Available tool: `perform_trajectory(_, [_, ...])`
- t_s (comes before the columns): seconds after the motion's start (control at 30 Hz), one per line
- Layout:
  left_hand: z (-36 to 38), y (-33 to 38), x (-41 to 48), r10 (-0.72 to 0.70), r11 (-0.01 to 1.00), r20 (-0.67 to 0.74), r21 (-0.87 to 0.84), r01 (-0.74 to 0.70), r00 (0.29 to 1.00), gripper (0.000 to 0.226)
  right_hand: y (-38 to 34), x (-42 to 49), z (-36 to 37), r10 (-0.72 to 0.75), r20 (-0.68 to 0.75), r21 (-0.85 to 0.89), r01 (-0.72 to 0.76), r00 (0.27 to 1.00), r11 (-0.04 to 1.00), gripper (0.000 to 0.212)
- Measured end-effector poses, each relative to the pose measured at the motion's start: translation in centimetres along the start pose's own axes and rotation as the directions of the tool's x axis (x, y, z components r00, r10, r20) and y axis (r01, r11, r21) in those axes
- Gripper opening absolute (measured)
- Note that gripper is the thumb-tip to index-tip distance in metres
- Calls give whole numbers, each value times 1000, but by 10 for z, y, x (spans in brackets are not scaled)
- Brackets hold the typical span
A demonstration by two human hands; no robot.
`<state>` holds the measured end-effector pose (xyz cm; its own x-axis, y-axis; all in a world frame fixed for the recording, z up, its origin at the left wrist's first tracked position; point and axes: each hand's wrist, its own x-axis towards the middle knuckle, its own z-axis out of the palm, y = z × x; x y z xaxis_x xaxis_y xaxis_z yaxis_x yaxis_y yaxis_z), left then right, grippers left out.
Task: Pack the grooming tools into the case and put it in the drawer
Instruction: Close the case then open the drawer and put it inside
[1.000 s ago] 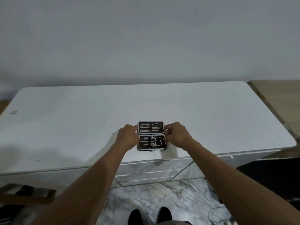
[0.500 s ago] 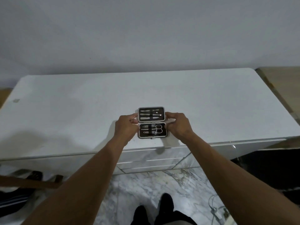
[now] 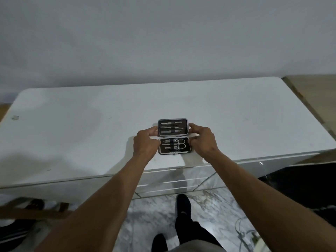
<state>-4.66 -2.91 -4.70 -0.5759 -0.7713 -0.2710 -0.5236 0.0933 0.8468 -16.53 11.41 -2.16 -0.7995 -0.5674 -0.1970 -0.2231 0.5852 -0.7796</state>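
A small grooming case (image 3: 174,136) lies open near the front edge of the white dresser top (image 3: 91,128). Its dark lining holds several metal tools: thin picks in the far half (image 3: 172,126), clippers and small scissors (image 3: 181,144) in the near half. My left hand (image 3: 145,144) grips the case's left side, thumb and fingers on both halves. My right hand (image 3: 202,140) grips the right side the same way. The far half is tipped up slightly.
Shut drawer fronts (image 3: 174,180) show below the dresser's front edge. A wooden surface (image 3: 316,91) adjoins the dresser on the right. Marble floor and my dark shoes (image 3: 183,202) lie below; a brown strap and bags (image 3: 31,213) sit at lower left.
Both hands have shifted from the case's hinge line to spread along its sides, and the far half has lifted a little. The camera has tilted.
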Motion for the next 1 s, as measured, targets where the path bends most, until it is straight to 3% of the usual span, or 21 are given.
perform_trajectory(0.23, [2,-5,-7,27,1000,-19,-1,-27,999,41,9,-2,12,-57,-64,-127,48,996,991,63])
perform_trajectory(0.4, [1,-7,-21,67,996,-3,-64,-67,998,15,11,-16,6,-53,-45,54,55,998,997,30])
perform_trajectory(0.57, [-1,-13,-18,-13,982,56,-185,24,998,46,9,-21,4,-38,-69,144,48,997,988,30])
perform_trajectory(0.7, [-8,-14,-25,1,962,115,-270,31,993,39,14,-23,5,38,-74,150,-27,997,988,33])
perform_trajectory(0.77, [-11,-18,-31,35,974,114,-226,-8,993,45,14,-28,3,44,-23,141,-40,999,989,41])
perform_trajectory(0.87, [-11,-20,-42,102,989,94,-114,-91,990,26,11,-37,1,-14,22,114,12,1000,993,41])
perform_trajectory(1.0, [-9,-21,-47,223,971,60,70,-227,973,35,11,-40,6,-130,1,-100,129,992,987,36])
